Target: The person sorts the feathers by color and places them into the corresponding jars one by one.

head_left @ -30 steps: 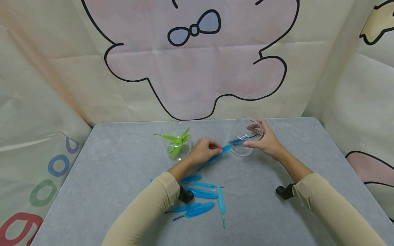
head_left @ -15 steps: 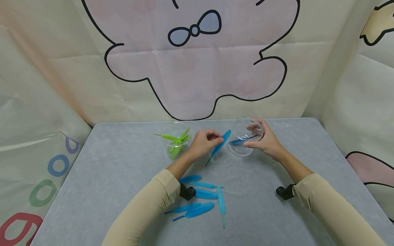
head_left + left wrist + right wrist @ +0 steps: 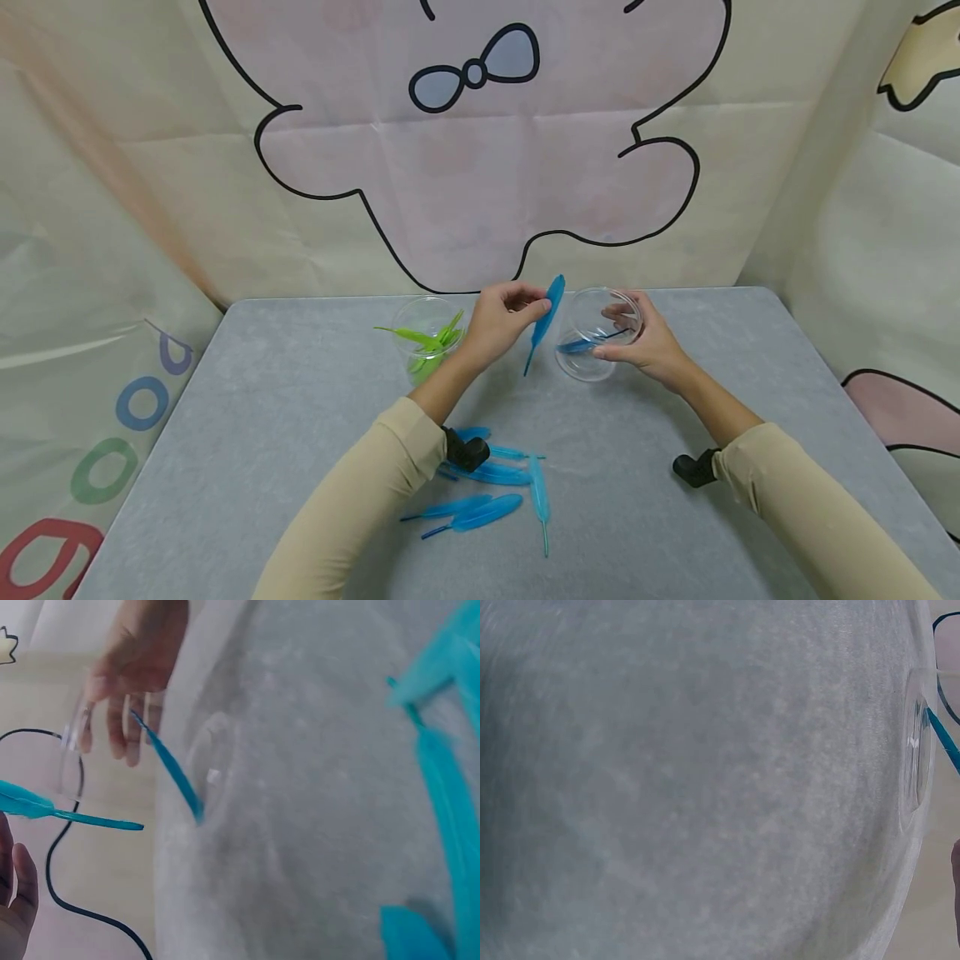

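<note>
My left hand (image 3: 504, 321) pinches a blue feather (image 3: 548, 313) between thumb and fingers, vane up and quill pointing down, just left of a clear plastic cup (image 3: 587, 367). My right hand (image 3: 651, 340) grips that cup around its right side near the rim. One blue feather (image 3: 174, 772) leans inside the cup, its quill toward the rim. In the left wrist view, the quill of the pinched feather (image 3: 97, 820) points toward the cup. At the edge of the right wrist view, the cup's base (image 3: 915, 754) and part of the feather inside it show.
Left of my left hand stands a second clear cup (image 3: 405, 317) with several green feathers (image 3: 431, 343). Several blue feathers (image 3: 487, 512) lie on the grey table (image 3: 622, 517) under and beside my left forearm. A printed cloth backdrop (image 3: 450, 183) hangs behind the table.
My left hand has risen and moved away toward the table's far side with the blue feather, which has swung from slanting to nearly upright. The right hand and its cup have stayed in place.
</note>
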### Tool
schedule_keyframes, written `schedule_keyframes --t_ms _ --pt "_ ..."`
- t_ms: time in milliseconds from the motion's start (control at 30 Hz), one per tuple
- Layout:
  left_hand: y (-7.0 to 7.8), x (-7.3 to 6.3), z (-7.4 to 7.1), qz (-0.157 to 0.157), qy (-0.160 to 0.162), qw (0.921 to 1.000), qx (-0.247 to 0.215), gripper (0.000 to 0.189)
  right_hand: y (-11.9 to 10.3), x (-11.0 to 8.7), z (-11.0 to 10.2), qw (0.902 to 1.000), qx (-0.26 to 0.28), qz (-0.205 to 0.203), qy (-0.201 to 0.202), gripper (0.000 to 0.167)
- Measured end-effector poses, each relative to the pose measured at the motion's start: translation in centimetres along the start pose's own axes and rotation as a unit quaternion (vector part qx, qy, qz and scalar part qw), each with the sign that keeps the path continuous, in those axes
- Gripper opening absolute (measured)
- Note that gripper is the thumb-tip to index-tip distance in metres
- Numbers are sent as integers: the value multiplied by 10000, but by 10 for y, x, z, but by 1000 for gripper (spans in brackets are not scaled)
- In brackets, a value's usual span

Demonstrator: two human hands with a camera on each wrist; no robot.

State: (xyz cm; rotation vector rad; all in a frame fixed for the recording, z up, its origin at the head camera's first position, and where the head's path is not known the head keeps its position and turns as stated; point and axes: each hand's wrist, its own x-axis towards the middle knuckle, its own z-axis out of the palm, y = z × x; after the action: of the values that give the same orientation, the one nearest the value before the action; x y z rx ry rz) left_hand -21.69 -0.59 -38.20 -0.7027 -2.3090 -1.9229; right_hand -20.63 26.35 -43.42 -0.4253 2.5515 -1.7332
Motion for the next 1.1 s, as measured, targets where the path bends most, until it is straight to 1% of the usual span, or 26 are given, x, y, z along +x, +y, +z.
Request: schedule_keyframes --t_ms 133,367,533,733,833,933,1100 --pt "9 4 0 65 101 9999 -117 17 0 0 0 10000 11 34 0 90" --pt "25 11 0 158 185 9993 -269 18 -2 0 1 9999 -86 93 2 90" --pt "34 16 1 284 253 9987 -353 19 -2 0 1 10000 21 72 8 90" --pt "44 23 6 419 293 9967 -637 18 -3 0 1 10000 38 57 -2 92" --pt "50 27 10 472 312 9961 -678 18 -3 0 1 10000 20 51 2 92" --pt "53 30 15 581 310 9957 -655 17 -3 0 2 10000 -1 80 20 91" --pt "49 36 26 754 219 9952 -589 16 -3 0 2 9999 -11 95 34 89"
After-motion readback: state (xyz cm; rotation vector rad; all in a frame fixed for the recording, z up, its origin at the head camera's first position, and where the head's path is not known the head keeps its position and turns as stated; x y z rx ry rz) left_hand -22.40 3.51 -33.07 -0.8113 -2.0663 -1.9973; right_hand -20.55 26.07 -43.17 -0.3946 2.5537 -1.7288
